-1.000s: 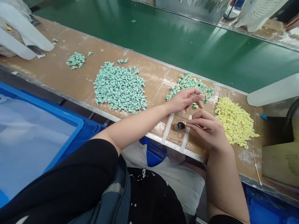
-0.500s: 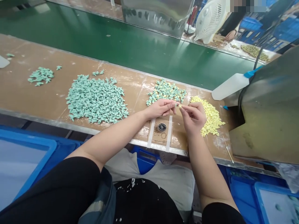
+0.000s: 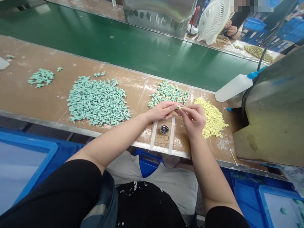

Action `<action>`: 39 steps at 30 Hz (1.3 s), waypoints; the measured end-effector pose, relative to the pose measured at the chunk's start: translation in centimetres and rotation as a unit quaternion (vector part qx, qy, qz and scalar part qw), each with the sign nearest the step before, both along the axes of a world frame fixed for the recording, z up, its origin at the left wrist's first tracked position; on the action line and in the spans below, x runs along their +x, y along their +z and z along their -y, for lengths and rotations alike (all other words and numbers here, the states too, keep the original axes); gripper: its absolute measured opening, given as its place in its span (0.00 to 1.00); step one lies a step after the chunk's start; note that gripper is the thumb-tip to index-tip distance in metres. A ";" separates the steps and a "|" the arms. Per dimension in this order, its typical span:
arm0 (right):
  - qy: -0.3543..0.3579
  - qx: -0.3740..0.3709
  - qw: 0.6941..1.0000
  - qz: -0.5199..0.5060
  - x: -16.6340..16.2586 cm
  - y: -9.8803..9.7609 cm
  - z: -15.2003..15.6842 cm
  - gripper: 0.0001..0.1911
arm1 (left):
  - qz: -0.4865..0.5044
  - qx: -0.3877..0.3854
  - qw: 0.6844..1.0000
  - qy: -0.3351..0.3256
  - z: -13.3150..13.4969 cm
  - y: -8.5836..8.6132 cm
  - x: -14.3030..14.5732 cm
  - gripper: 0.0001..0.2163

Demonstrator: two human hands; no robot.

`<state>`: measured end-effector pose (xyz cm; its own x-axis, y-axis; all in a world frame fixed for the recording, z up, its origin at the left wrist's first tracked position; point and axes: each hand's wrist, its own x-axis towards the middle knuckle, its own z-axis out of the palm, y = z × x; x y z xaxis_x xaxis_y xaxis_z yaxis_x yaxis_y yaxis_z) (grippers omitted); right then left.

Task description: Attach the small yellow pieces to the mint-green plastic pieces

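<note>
My left hand [image 3: 163, 110] pinches a small green piece, mostly covered by its fingers. Against it my right hand [image 3: 194, 119] presses a little yellow piece [image 3: 179, 107] between thumb and forefinger, and the fingertips of both hands meet. Just beyond them lies a heap of joined green-and-yellow pieces [image 3: 168, 91]. Right of my right hand spreads a heap of yellow pieces [image 3: 215, 120]. A large pile of green pieces [image 3: 98, 101] is to the left. Below the hands, a small round dark container [image 3: 164, 129] sits between two strips of white tape [image 3: 173, 134].
A smaller green pile [image 3: 42, 77] lies far left. Behind the table runs a green conveyor belt [image 3: 95, 41]. A white squeeze bottle [image 3: 234, 88] leans at right by a metal housing [image 3: 273, 117]. Thin sticks [image 3: 233, 156] lie near the front edge. Across the belt, another person's hands [image 3: 231, 30] work beside a fan [image 3: 212, 22].
My right hand has moved slightly left, bringing the yellow piece against the green one in my left hand. The other person's hand has risen from the far table.
</note>
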<state>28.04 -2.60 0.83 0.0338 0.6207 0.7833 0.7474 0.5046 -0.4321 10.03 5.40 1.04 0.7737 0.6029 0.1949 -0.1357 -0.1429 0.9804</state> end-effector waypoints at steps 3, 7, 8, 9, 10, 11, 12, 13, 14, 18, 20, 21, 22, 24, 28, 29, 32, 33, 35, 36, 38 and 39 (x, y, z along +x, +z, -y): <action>0.005 0.006 1.000 0.005 0.0 -0.1 0.0 0.05 | 0.018 0.016 1.000 -0.006 -0.1 -0.2 0.0 0.25; 0.010 0.009 1.000 -0.004 0.0 -0.4 0.0 0.05 | 0.020 0.034 0.999 -0.012 0.1 -0.4 0.0 0.25; 0.009 0.002 1.000 -0.007 0.0 -0.4 0.1 0.06 | 0.017 0.036 0.999 -0.013 0.2 -0.4 -0.1 0.25; 0.006 -0.006 1.000 -0.011 0.0 -0.5 0.1 0.07 | 0.014 0.037 0.999 -0.013 0.3 -0.5 -0.1 0.26; 0.002 -0.015 1.000 -0.014 0.1 -0.6 0.1 0.08 | 0.013 0.036 0.999 -0.012 0.4 -0.4 -0.1 0.26; 0.000 -0.023 1.000 -0.018 0.1 -0.6 0.1 0.09 | 0.011 0.032 0.999 -0.012 0.5 -0.4 -0.1 0.26; 0.002 -0.029 0.999 -0.022 0.1 -0.7 0.1 0.09 | 0.008 0.029 0.999 -0.013 0.6 -0.3 -0.2 0.27; 0.005 -0.031 0.999 -0.026 0.2 -0.7 0.1 0.10 | 0.005 0.026 1.000 -0.015 0.7 -0.3 -0.2 0.27; 0.008 -0.033 0.999 -0.030 0.2 -0.8 0.1 0.10 | 0.002 0.024 1.000 -0.017 0.8 -0.2 -0.2 0.28; 0.005 -0.067 0.997 -0.036 0.0 -0.8 -0.2 0.07 | 0.002 0.026 1.000 0.001 0.6 0.3 0.0 0.28; -0.004 -0.092 0.995 -0.024 -0.1 -0.8 -0.4 0.06 | -0.008 0.030 0.999 0.023 0.4 0.5 0.0 0.27; -0.010 -0.104 0.994 -0.012 -0.1 -0.8 -0.5 0.06 | -0.020 0.027 0.999 0.030 0.3 0.5 0.0 0.26; -0.017 -0.115 0.993 0.003 -0.1 -0.7 -0.5 0.07 | -0.036 0.021 0.999 0.032 0.2 0.5 0.0 0.24; -0.024 -0.133 0.990 0.033 0.0 -0.6 -0.6 0.10 | -0.072 0.010 0.997 0.029 0.0 0.4 -0.1 0.21; -0.002 -0.153 0.986 0.062 0.2 -0.1 -0.3 0.19 | -0.112 0.053 0.992 0.035 -0.3 0.1 -0.3 0.20; 0.002 -0.157 0.985 0.065 0.2 0.0 -0.2 0.22 | -0.121 0.085 0.988 0.047 -0.3 0.1 -0.3 0.20; -0.036 -0.168 0.984 0.051 1.0 0.1 0.0 0.24 | -0.182 0.213 0.954 0.108 -0.2 0.0 -0.4 0.19; -0.071 -0.171 0.982 0.039 1.5 0.0 0.0 0.23 | -0.211 0.250 0.936 0.131 -0.2 0.0 -0.4 0.19; -0.163 -0.180 0.970 0.019 2.7 -0.3 -0.1 0.19 | -0.265 0.305 0.899 0.169 -0.1 -0.1 -0.3 0.19; -0.206 -0.190 0.960 0.020 3.3 -0.4 -0.2 0.19 | -0.285 0.325 0.884 0.180 -0.1 -0.2 -0.3 0.19; -0.261 -0.212 0.940 0.050 4.5 -0.8 -0.4 0.18 | -0.305 0.365 0.860 0.183 -0.1 -0.4 -0.1 0.18; -0.274 -0.223 0.932 0.074 4.8 -0.9 -0.5 0.17 | -0.304 0.387 0.853 0.174 -0.2 -0.6 -0.1 0.17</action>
<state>32.88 -2.10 -0.12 0.3532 0.8077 0.4721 0.9086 -0.1760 -0.3787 9.96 5.59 0.45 0.6740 0.6894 0.2654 0.5466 -0.7071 0.4487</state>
